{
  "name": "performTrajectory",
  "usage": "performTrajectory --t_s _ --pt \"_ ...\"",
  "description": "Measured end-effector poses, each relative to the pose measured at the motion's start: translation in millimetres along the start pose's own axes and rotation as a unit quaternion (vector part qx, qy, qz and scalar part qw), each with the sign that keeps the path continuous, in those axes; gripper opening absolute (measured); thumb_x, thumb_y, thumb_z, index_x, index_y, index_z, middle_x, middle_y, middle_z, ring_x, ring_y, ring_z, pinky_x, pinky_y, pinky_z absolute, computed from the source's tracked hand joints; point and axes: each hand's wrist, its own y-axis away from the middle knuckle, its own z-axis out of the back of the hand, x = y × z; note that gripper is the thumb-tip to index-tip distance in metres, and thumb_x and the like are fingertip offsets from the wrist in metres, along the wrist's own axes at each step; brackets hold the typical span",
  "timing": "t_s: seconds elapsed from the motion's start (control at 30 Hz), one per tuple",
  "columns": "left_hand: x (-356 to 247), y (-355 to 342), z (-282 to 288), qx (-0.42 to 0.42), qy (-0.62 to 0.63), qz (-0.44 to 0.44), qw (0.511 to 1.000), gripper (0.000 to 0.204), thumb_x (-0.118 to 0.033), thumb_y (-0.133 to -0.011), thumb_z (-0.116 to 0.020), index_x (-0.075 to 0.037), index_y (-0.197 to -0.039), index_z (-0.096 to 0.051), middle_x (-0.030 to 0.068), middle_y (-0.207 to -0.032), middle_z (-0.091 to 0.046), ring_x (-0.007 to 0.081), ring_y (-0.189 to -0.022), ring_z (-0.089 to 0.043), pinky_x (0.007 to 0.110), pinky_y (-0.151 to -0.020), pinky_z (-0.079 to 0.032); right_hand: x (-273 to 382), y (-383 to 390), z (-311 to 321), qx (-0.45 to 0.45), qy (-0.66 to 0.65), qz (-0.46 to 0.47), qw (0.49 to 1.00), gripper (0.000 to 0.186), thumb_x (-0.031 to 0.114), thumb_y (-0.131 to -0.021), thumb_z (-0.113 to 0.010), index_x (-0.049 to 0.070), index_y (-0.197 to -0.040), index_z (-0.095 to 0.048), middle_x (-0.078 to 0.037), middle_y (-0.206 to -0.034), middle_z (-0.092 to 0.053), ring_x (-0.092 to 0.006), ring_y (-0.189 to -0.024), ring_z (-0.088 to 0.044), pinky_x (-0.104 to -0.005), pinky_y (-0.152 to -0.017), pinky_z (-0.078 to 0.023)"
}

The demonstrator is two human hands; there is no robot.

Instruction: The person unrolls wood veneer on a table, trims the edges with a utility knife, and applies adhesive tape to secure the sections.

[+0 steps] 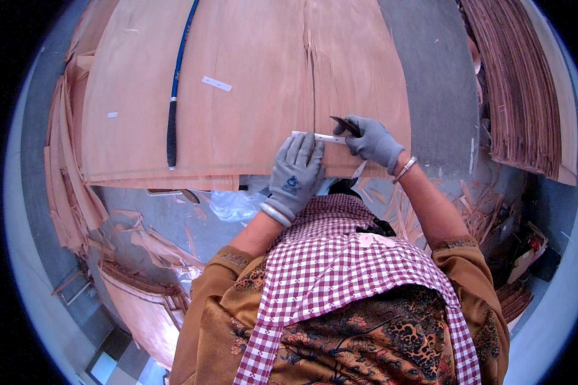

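My gloved left hand lies with its fingers stretched out over a short white perforated strip on a pale pinkish veneer sheet, across a dark lengthwise split at the near edge. My gloved right hand grips a dark, flat cutting tool just above the strip's right part. Another white piece hangs at the sheet's near edge below my right hand. More white strips lie on the sheet, and a long blue rod with a black handle lies to the left.
Stacked veneer stands at the right, crumpled veneer strips hang along the left. The grey table surface shows right of the sheet. Below are a clear plastic bag, scattered wood scraps and more veneer pieces.
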Motion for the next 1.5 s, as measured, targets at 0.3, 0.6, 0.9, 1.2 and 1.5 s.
performTrajectory --t_s 0.3,0.6,0.9,1.2,1.5 --pt "-3 2 5 -0.017 0.001 0.016 1.0 0.047 -0.025 -0.079 -0.062 -0.008 -0.122 -0.054 0.0144 -0.119 -0.052 0.0306 -0.112 -0.048 0.046 -0.095 -0.037 -11 5 10 -0.038 0.143 0.111 0.983 0.019 0.008 -0.085 -0.055 0.005 -0.102 -0.063 0.0 -0.073 -0.056 -0.0078 -0.062 -0.053 -0.024 -0.053 -0.042" --pt "-6 10 1 -0.015 -0.039 0.024 0.999 0.045 -0.027 -0.079 -0.062 -0.008 -0.118 -0.057 0.0066 -0.107 -0.053 0.023 -0.099 -0.05 0.044 -0.089 -0.039 44 31 37 0.059 -0.185 0.078 0.978 0.022 0.016 -0.087 -0.058 0.002 -0.104 -0.062 -0.001 -0.069 -0.059 -0.0022 -0.049 -0.041 -0.0167 -0.045 -0.033" --pt "-7 9 2 0.005 -0.052 0.017 0.998 0.042 -0.027 -0.078 -0.063 -0.007 -0.115 -0.057 0.0093 -0.112 -0.052 0.0259 -0.105 -0.049 0.047 -0.09 -0.038 21 -14 5 0.072 -0.061 -0.019 0.995 0.018 0.013 -0.087 -0.057 0.003 -0.101 -0.061 -0.001 -0.08 -0.058 -0.0071 -0.066 -0.055 -0.0212 -0.052 -0.04" --pt "1 0 5 0.06 0.019 0.024 0.998 0.046 -0.026 -0.08 -0.06 -0.007 -0.12 -0.047 0.0259 -0.135 -0.038 0.0406 -0.128 -0.033 0.051 -0.105 -0.027 17 -16 10 0.045 0.009 -0.002 0.999 0.013 0.014 -0.082 -0.059 0.003 -0.09 -0.059 -0.004 -0.07 -0.058 -0.0113 -0.061 -0.055 -0.0275 -0.054 -0.043" --pt "-2 -1 -2 0.049 0.042 0.039 0.997 0.057 -0.028 -0.08 -0.062 0.0 -0.124 -0.041 0.0272 -0.135 -0.037 0.0421 -0.128 -0.034 0.051 -0.107 -0.025 13 -21 9 -0.003 0.099 0.01 0.995 0.011 0.013 -0.081 -0.061 0.004 -0.087 -0.057 -0.008 -0.069 -0.059 -0.0186 -0.06 -0.057 -0.0324 -0.058 -0.045"
